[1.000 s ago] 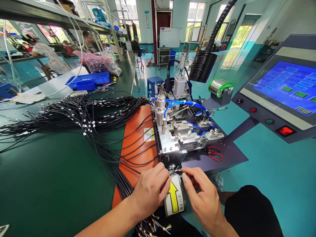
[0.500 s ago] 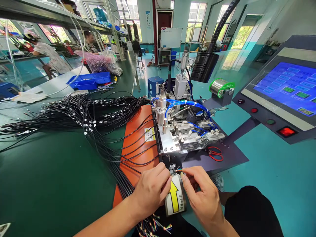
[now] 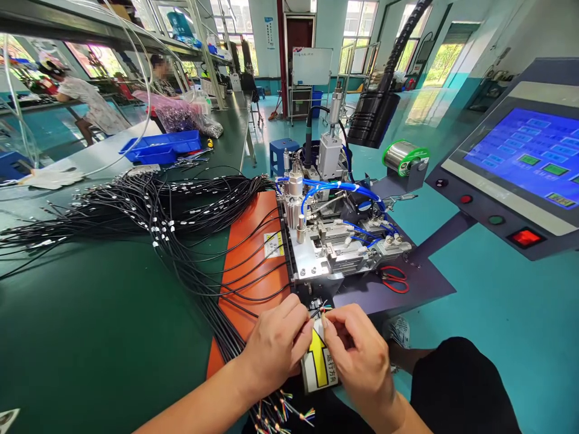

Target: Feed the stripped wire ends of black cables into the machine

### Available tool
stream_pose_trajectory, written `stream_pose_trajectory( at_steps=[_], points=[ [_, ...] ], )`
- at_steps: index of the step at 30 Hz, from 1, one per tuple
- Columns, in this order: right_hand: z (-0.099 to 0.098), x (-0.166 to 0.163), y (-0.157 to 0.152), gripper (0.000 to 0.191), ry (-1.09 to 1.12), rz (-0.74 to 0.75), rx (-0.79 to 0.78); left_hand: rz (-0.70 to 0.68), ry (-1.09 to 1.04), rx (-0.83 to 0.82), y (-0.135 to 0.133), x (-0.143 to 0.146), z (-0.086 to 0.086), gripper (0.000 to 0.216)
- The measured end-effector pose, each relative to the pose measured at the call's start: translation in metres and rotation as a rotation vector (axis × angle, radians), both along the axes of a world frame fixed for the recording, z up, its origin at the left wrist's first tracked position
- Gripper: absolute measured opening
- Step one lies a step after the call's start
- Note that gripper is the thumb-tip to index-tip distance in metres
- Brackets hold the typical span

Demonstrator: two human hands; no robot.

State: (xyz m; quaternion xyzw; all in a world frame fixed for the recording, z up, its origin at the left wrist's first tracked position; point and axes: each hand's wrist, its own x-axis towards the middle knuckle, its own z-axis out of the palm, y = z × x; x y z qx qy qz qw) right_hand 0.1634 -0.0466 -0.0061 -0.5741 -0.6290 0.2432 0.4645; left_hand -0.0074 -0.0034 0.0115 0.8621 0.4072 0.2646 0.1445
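Observation:
My left hand [image 3: 277, 345] and my right hand [image 3: 357, 355] meet at the near end of a small metal machine [image 3: 332, 241] with blue air hoses. Both hands are closed in a pinch on the thin coloured wire ends [image 3: 322, 306] of a black cable, right at the machine's front slot. A white plate with a yellow arrow label [image 3: 319, 364] sits between my hands. A large bundle of black cables [image 3: 149, 211] fans out to the left across an orange mat [image 3: 253, 265].
Red-handled scissors [image 3: 392, 278] lie right of the machine. A control panel with a blue screen [image 3: 525, 157] and a solder spool [image 3: 402, 158] stand at the right. A blue tray [image 3: 163, 147] and other people at a bench are far left.
My right hand has moved left, closer to my left hand, so its fingertips now pinch the wire ends together with the left. The view has shifted slightly.

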Motion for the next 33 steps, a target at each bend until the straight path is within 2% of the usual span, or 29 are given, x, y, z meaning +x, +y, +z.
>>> stream_pose_trajectory(
  at_steps=[5,8,11,14,18,27,33],
  points=[
    [0.004,0.017,0.009,0.033,0.291,-0.14,-0.319,-0.006,0.014,0.007,0.0,0.0,-0.001,0.02],
    [0.003,0.019,0.016,0.041,0.451,-0.09,-0.453,-0.008,0.013,-0.001,0.001,0.0,0.0,0.021],
    [0.003,0.015,0.019,0.04,0.549,-0.045,-0.514,-0.009,0.011,-0.003,0.0,0.0,0.0,0.021],
    [0.006,0.011,0.02,0.039,0.578,-0.026,-0.524,-0.004,0.013,0.004,0.0,0.0,0.0,0.021],
    [0.01,0.01,0.022,0.04,0.52,-0.051,-0.463,0.009,0.015,-0.011,0.0,0.0,0.001,0.021],
    [-0.001,0.011,0.032,0.038,0.429,0.005,-0.454,0.026,-0.072,-0.146,0.0,-0.003,0.006,0.022],
    [-0.003,0.008,0.035,0.039,0.374,0.007,-0.456,0.035,-0.115,-0.137,0.004,-0.009,0.002,0.026]
  ],
)
